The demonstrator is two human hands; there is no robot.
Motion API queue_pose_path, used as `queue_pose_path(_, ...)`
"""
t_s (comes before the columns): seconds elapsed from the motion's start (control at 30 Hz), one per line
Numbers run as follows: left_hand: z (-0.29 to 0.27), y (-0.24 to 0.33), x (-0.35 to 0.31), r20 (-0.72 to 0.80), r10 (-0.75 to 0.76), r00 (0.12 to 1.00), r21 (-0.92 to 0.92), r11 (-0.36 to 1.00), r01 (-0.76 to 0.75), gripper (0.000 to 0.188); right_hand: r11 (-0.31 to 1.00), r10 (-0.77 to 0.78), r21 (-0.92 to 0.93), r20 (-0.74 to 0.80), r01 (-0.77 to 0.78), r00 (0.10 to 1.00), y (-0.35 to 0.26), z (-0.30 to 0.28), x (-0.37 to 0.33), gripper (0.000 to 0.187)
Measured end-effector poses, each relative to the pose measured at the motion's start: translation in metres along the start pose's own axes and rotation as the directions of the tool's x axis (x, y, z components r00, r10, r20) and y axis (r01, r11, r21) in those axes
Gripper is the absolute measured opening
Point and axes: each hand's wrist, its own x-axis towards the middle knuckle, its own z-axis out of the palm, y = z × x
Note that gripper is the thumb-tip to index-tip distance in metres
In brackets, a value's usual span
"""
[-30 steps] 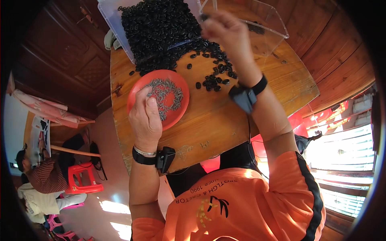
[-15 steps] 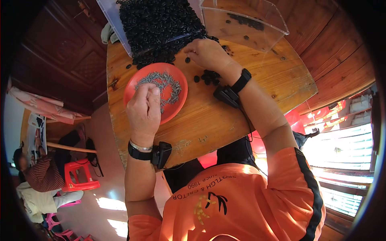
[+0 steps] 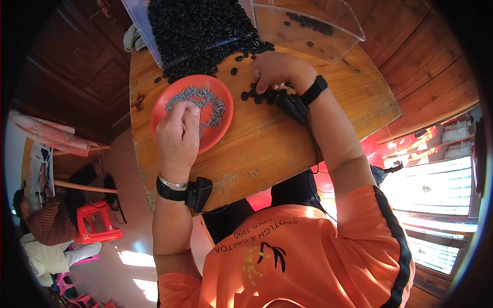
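A red plate (image 3: 222,134) holds a scattered ring of small grey screw-like pieces (image 3: 210,100). Over its near left side is my left hand (image 3: 178,134), thumb pressed against curled fingers; whatever they pinch is too small to make out. My right hand (image 3: 281,71) is bent down over a small group of black oval pieces (image 3: 258,98) right of the plate. Its fingers are curled and partly hidden, so what they hold does not show. A large heap of similar black oval pieces (image 3: 200,36) spills from a clear bin onto the wooden table (image 3: 246,159).
The clear bin's wall (image 3: 141,31) rises at the far left. A second clear box (image 3: 354,35) with a few black pieces stands at the far right. Black devices are strapped to both my wrists. A person (image 3: 49,218) sits at far left near a red stool (image 3: 97,226).
My right hand has moved from beside the big heap nearer and slightly right, over the small group of black pieces. My left hand stays pinched above the plate. The whole view has shifted slightly.
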Motion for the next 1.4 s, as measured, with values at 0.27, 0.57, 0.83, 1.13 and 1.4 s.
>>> queue_pose_path(0.27, -0.001, -0.001, 0.000, 0.023, -0.019, 1.000, 0.006, 1.000, 0.019, 0.014, 0.982, -0.181, -0.117, -0.335, 0.150, 0.924, 0.009, 0.016, 0.013, 0.014)
queue_pose_path(0.57, -0.001, -0.001, 0.000, 0.025, -0.025, 0.999, -0.007, 1.000, 0.026, 0.015, 0.964, -0.167, -0.266, -0.526, 0.025, 0.834, 0.003, 0.015, 0.012, 0.011)
queue_pose_path(0.83, 0.000, -0.003, 0.000, 0.037, -0.060, 0.998, -0.041, 0.997, 0.062, 0.014, 0.960, -0.185, -0.262, -0.325, 0.099, 0.928, -0.010, 0.022, 0.015, 0.014)
queue_pose_path(1.13, -0.001, -0.001, 0.001, 0.057, -0.079, 0.995, -0.017, 0.997, 0.080, 0.015, 0.948, -0.167, -0.308, -0.266, 0.080, 0.949, -0.015, 0.018, 0.013, 0.019)
queue_pose_path(1.4, 0.001, -0.006, 0.000, 0.004, -0.082, 0.997, -0.056, 0.995, 0.082, 0.016, 0.965, -0.190, -0.241, -0.378, 0.101, 0.906, 0.004, 0.013, 0.006, 0.010)
